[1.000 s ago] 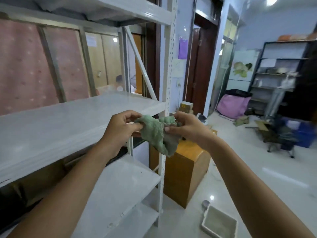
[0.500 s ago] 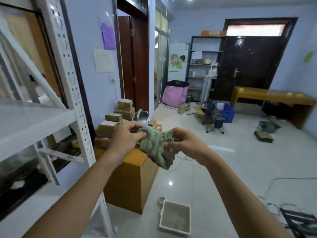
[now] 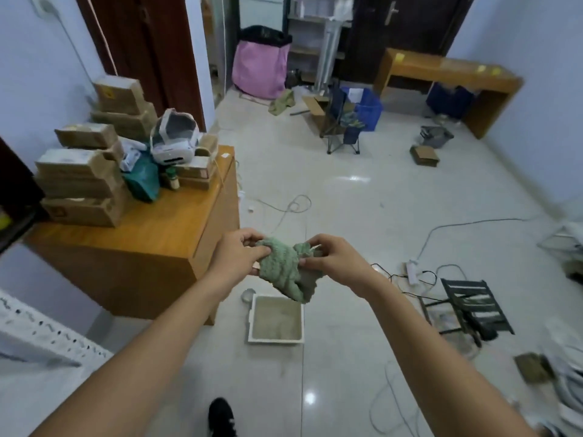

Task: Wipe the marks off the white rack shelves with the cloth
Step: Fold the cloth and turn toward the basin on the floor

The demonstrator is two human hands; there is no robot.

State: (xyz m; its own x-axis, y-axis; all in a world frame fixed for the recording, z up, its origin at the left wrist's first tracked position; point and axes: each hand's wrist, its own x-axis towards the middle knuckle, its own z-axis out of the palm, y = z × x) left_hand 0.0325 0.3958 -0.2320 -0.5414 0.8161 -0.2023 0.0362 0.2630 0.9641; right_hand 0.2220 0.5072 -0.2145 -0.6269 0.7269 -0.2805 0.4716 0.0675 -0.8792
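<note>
A crumpled green cloth (image 3: 285, 272) hangs in front of me, held by both hands at chest height. My left hand (image 3: 238, 257) pinches its left edge and my right hand (image 3: 331, 261) pinches its right edge. The cloth droops above a white square tray (image 3: 276, 340) of murky water on the floor. Only a corner of the white rack (image 3: 38, 335), a perforated post and part of a shelf, shows at the lower left edge.
A wooden cabinet (image 3: 164, 234) stacked with cardboard boxes (image 3: 79, 184) and a white headset stands to the left. Cables (image 3: 441, 228), a power strip and a black folded stool (image 3: 473, 307) lie on the floor to the right. My black shoe (image 3: 220, 417) is below.
My view has swung right and down, away from the rack shelves toward the floor and the tray. Both hands have kept hold of the cloth throughout.
</note>
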